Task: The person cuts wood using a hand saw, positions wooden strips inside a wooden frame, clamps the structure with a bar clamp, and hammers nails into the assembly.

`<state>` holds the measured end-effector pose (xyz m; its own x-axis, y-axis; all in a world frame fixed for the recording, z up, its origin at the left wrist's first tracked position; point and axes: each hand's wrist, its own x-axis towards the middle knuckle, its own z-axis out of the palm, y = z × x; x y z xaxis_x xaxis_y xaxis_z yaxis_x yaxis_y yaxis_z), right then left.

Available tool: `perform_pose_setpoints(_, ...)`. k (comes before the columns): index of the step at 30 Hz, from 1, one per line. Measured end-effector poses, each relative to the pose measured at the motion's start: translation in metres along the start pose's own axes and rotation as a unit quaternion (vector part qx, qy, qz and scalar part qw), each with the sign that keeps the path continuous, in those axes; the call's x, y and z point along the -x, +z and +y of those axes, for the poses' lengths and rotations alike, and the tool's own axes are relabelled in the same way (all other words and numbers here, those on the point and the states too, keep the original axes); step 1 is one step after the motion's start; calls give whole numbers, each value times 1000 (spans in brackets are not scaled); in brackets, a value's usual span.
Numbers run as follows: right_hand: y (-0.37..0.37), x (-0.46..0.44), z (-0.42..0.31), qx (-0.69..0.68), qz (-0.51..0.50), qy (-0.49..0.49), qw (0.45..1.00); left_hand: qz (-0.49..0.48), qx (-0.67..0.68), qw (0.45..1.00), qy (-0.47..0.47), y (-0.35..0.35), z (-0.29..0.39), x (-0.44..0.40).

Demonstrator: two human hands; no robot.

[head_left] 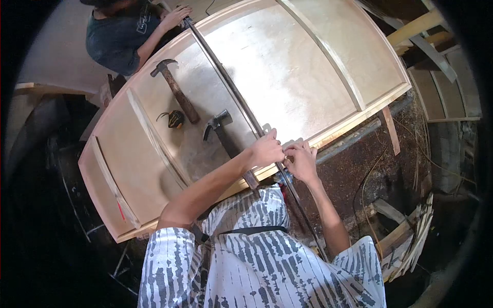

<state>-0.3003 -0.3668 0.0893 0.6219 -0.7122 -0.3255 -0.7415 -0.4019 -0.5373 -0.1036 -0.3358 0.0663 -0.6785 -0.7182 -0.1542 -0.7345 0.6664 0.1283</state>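
Note:
A long dark metal bar runs across the light wooden panel and past its near edge toward my body. My left hand is closed over the bar close to that edge. Beside it, my right hand has its fingers curled together at the bar and panel edge; what they pinch is hidden. Left of the bar lies a claw hammer, its handle partly under my left forearm. Another claw hammer and a black and yellow tape measure rest farther up the panel.
Across the panel, another person has a hand at the bar's far end. Wooden slats cross the panel, and a raised rim borders it. Below right are a rusty brown surface and a stack of thin wood strips.

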Motion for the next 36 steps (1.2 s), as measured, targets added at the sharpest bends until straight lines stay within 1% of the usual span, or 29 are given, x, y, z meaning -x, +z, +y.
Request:
perform_pose_setpoints(1,0,-1,0,0,-2,-1,1000,0,2,1000,-2,-4,0,0)
perform_pose_setpoints(3,1,-1,0,7,3,4,1000,-35,-6,999,0,-11,0,1)
perform_pose_setpoints(7,0,1,-2,14,5,2,1000,-46,-14,999,0,-10,1,1)
perform_pose_setpoints(9,-4,2,-8,11,9,8,1000,-15,25,1000,-1,-6,-1,2)
perform_pose_setpoints(10,0,1,-6,10,13,3,1000,-16,20,1000,-3,-7,-2,3)
perform_pose_setpoints(13,9,3,-1,7,72,-23,997,-27,23,999,0,-13,0,4)
perform_pose_setpoints(16,8,3,-1,3,63,-16,998,-9,24,1000,-6,-11,1,4)
perform_pose_setpoints(23,8,3,-5,-6,61,-16,998,-6,16,1000,-12,-5,1,6)
perform_pose_setpoints(25,10,3,-4,2,71,-20,997,24,11,1000,-12,0,2,7)
perform_pose_setpoints(36,7,3,-7,9,55,-23,998,25,-6,999,-27,-1,4,8)
